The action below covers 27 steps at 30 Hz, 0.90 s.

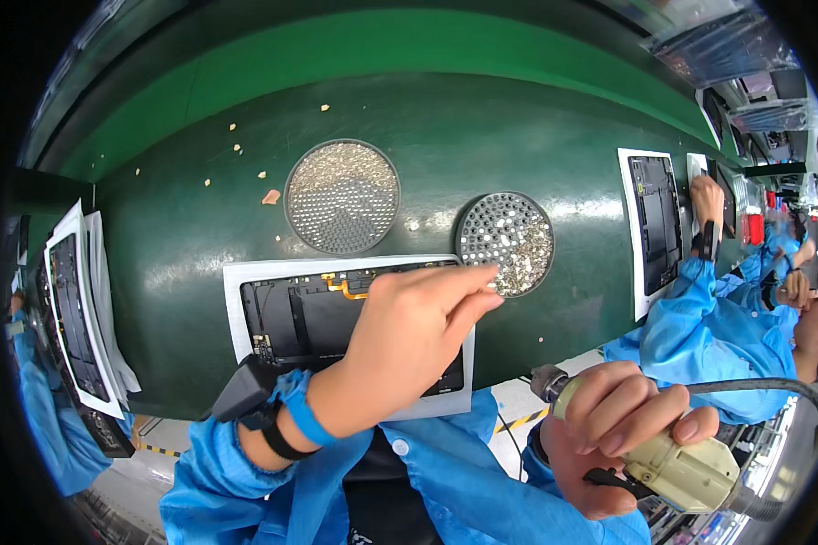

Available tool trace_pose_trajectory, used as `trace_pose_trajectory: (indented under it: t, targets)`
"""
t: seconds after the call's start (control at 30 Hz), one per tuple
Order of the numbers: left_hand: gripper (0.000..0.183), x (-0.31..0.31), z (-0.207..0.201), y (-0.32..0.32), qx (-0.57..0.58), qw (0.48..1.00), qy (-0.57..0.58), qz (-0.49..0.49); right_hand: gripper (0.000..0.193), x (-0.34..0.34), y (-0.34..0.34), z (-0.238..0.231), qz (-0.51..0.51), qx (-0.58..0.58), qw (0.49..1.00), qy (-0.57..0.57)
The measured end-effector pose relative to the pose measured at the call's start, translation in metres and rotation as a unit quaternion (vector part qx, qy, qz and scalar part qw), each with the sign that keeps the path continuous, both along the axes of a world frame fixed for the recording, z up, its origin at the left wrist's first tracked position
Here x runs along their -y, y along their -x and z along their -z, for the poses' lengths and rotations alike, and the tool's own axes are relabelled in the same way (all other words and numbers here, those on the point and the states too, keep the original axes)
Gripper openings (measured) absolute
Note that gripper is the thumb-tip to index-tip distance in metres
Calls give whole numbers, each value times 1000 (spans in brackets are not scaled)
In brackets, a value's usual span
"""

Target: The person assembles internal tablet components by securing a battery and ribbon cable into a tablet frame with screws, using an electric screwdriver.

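My left hand (404, 327) reaches across a black tablet-like device housing (291, 313), which lies on a white sheet (234, 295). Its thumb and forefinger are pinched together at the near edge of a small round dish (461, 238) of tiny silvery screws (529, 247). Whatever the fingertips hold is too small to make out. An orange flex cable (341, 284) shows inside the housing. At the lower right, my right hand (609, 418) grips a cream electric screwdriver (677, 472) with its fingers wrapped round the body. The tool is held off the table's near edge, tip toward the upper left.
A larger round dish (341, 232) of small metal parts stands on the green table (182, 236). Tan crumbs (271, 197) are scattered at its left. More housings on white sheets lie left (80, 313) and right (654, 227). A blue-sleeved co-worker (700, 309) works at the right; the screwdriver's cord (773, 385) trails right.
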<state>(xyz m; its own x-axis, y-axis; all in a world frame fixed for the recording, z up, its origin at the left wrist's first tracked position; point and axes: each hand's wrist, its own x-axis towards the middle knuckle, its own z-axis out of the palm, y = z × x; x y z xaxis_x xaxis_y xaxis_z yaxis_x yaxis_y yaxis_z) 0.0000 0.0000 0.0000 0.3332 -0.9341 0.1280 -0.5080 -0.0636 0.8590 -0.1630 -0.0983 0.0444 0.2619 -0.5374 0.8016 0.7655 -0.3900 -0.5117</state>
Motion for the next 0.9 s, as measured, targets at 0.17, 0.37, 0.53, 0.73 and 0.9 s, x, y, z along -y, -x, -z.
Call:
trace_pose_trajectory:
  t: [0.17,0.37,0.53,0.73,0.9]
  targets:
    - [78,24,-6,30,-210,976,-22,-59,74,18,25,-10,-22,-90,995,42]
    - [76,1,-29,29,-93,995,23,8,76,14,38,-31,-69,-201,976,-46]
    - [45,-50,-40,4,25,999,24,-21,84,26,19,-27,-201,-362,908,-62]
    - [28,-97,-26,-54,112,990,13,-81,87,-7,-42,-15,-42,-372,927,-6]
    - [31,-109,5,-102,233,967,13,-102,61,-15,-114,-8,-22,-272,960,-60]
